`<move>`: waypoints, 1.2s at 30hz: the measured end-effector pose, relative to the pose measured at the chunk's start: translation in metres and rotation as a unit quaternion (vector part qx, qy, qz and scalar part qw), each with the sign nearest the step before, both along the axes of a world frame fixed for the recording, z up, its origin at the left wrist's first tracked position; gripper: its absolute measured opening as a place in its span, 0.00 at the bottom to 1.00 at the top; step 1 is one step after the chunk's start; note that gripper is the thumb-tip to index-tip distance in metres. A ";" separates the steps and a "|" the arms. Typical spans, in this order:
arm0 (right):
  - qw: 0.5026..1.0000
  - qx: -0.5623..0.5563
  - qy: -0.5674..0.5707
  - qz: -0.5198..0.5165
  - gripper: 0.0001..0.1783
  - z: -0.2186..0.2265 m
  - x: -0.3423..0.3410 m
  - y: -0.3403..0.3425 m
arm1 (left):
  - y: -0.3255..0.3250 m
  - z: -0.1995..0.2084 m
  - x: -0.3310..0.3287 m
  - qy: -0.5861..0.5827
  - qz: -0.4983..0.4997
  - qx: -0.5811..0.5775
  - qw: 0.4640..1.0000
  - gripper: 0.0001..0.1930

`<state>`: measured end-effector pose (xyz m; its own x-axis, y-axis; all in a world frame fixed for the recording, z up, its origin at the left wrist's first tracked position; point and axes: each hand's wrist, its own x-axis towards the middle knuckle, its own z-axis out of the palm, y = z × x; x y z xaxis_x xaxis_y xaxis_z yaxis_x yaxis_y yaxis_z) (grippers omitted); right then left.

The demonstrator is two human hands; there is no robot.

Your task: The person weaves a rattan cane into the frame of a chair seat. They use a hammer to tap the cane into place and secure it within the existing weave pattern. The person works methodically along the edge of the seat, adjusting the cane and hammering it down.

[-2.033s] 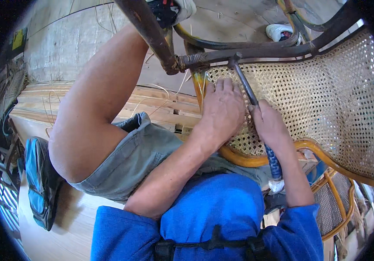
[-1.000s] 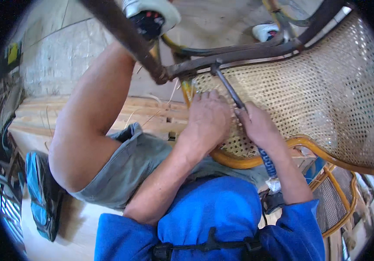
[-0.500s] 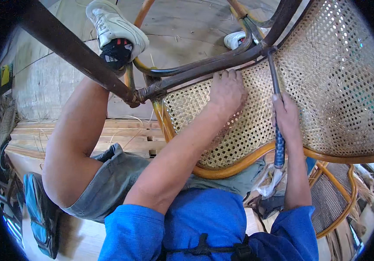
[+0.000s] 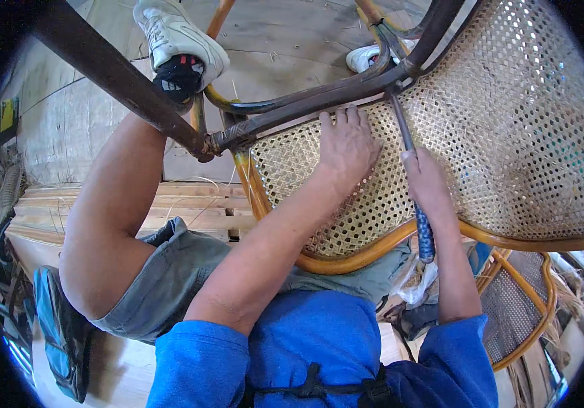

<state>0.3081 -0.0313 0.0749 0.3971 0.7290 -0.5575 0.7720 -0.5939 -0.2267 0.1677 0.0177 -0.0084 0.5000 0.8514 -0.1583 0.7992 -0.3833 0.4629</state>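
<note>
A rattan chair with woven cane panels (image 4: 367,197) lies across my lap, its dark brown poles (image 4: 319,102) running along the far side. My left hand (image 4: 348,146) rests on the cane, fingers a little apart, fingertips by the dark pole. In my right hand (image 4: 428,180) is a hammer (image 4: 426,238) with a thin metal shaft and a blue patterned grip; I hold it around the shaft, above the grip. The hammer's head is at the far cane edge, by the joint of the poles, right of my left hand. Whether it touches the pole I cannot tell.
A thick dark pole (image 4: 115,75) slants across the upper left, over my shin. Stacked wooden boards (image 4: 135,204) lie beyond my thigh. A blue and black bag (image 4: 61,333) is at lower left. Another cane-panelled rattan piece (image 4: 520,306) and a clear plastic bag (image 4: 418,285) are at right.
My right hand has moved left with the hammer, bringing its head along the cane edge toward my left hand. My left hand has shifted slightly left, with the chair.
</note>
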 end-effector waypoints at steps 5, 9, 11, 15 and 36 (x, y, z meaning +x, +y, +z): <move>0.998 0.063 0.007 0.015 0.19 0.005 -0.006 0.001 | 0.000 -0.002 -0.001 0.008 -0.002 0.002 1.000 0.31; 0.999 0.029 0.000 0.019 0.18 -0.002 0.004 -0.001 | 0.001 0.003 -0.001 0.005 -0.004 -0.025 1.000 0.32; 0.999 0.040 0.004 0.008 0.17 0.002 -0.003 -0.001 | 0.000 -0.001 -0.001 0.017 -0.007 -0.020 1.000 0.32; 0.997 0.049 -0.032 0.050 0.17 -0.001 -0.001 -0.006 | 0.002 0.004 -0.001 0.020 -0.011 -0.028 0.999 0.33; 0.999 0.016 0.043 0.017 0.20 0.008 -0.018 -0.006 | -0.011 -0.002 -0.017 0.005 0.009 -0.001 1.000 0.33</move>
